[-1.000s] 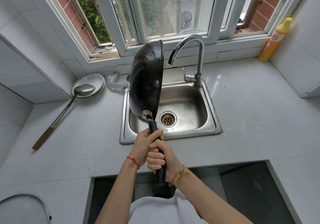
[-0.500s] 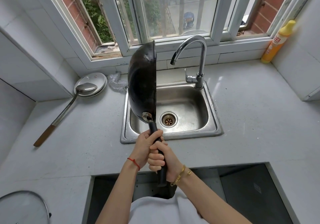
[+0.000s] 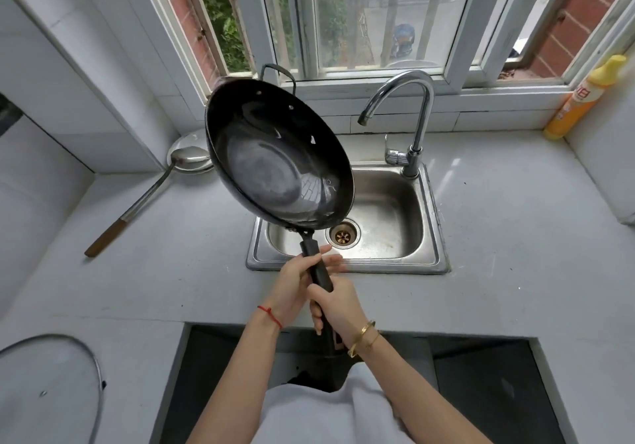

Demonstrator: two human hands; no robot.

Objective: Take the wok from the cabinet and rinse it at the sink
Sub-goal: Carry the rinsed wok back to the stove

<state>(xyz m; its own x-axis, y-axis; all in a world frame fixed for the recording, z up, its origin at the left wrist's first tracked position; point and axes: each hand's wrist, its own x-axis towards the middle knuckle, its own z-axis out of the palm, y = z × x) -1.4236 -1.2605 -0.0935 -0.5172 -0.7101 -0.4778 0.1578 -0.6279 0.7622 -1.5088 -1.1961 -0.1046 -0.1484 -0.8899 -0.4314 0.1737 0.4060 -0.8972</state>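
Wok [image 3: 275,161] held up over the left half of the sink [image 3: 429,268], tilted so the dark inside faces near and right, small loop handle at the far rim by the window. Long black handle running near and slightly right from the bowl down to both hands, so the long axis points roughly from body toward the window. Right hand [image 3: 338,306] wrapped tight round the handle lower down, bearing the weight by the look of it. Left hand [image 3: 295,282] higher on the handle, nearer the bowl, fingers [image 3: 331,259] loose and partly spread, steadying rather than gripping. Tap [image 3: 405,106] to the right of the bowl and well apart from it, spout over the sink, no water seen running. Likely next: bowl swung right and lowered under the spout, with the looser left hand the freer one for the tap. Ladle [image 3: 151,192] on the counter far left, out of the way.
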